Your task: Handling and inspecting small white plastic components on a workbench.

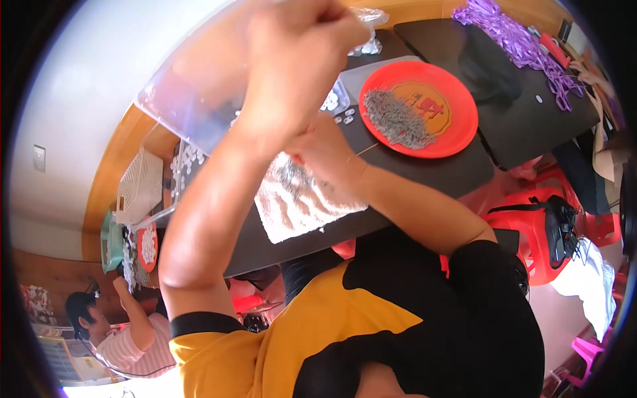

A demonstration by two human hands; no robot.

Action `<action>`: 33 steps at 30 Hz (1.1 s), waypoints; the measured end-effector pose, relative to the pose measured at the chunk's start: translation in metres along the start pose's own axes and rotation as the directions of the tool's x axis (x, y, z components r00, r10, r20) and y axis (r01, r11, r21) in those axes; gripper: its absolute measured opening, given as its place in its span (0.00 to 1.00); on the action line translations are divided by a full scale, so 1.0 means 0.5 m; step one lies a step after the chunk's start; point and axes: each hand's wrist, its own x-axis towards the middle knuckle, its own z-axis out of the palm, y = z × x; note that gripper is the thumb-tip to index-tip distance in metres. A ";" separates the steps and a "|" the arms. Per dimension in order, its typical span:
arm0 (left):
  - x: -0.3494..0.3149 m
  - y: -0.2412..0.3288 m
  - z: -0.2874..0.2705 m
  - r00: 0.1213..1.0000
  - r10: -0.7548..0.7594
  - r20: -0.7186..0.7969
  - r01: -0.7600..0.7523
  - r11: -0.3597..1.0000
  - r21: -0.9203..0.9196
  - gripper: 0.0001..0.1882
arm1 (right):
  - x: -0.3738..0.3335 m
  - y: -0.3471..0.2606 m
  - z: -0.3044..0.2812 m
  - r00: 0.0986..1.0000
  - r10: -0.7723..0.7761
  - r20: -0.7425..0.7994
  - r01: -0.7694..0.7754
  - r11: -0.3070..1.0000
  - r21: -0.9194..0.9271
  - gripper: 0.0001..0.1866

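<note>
My left hand (302,36) is raised high over the table and partly cut off by the upper edge. Its fingers are curled together; whatever they hold does not show. Below it, my right hand (328,156) is over a pale cloth (282,215), with its fingers bent and partly hidden behind my left forearm. What lies in them I cannot make out. To the right sits a round red plate (461,126) heaped with thin grey pieces (398,119). Small white pieces (348,116) lie beside a clear tub (342,93) that holds more of them.
A large clear plastic bin (169,99) stands at the left. Beyond are a white basket (139,186) and a red dish of white pieces (148,249). Purple ribbons (511,40) spread at the far right. Another person (133,338) works at lower left; red stools (541,245) stand right.
</note>
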 end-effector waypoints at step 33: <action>-0.207 -0.234 -0.090 0.953 -0.231 -0.196 0.224 0.973 -0.059 0.11 | 0.001 -0.043 -0.006 0.972 0.081 0.221 -0.097 0.993 0.063 0.10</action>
